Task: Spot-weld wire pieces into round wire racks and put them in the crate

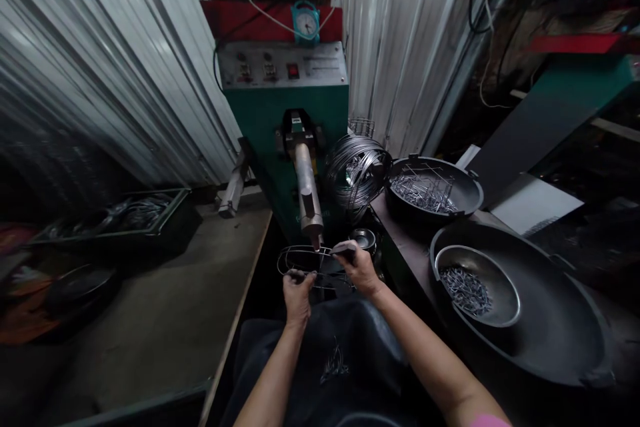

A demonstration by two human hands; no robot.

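Wire frame [306,261], an oval made of thin metal rods, is held in the air in front of the person's lap. It sits directly under the tip of the welding arm [307,195] of the green machine [260,120].

In the head view, the left hand [299,295] takes the near left edge of the frame. Its grip is pressed together, pinching one rod between thumb and fingers. The right hand [361,268] holds the right end of the frame, and its grip is also closed around the wire. A dark piece shows at its fingertips, but I cannot tell what it is.

Just beside the machine, on its right, stands a coil of wire [357,173]. On the table [400,240] at the right, a black pan [465,181] contains cut wire pieces. Nearer to the person, a metal bowl [503,283] with small metal pieces sits inside a large black pan [560,333]. At the left, a dark crate [165,230] rests on the left table [150,320].
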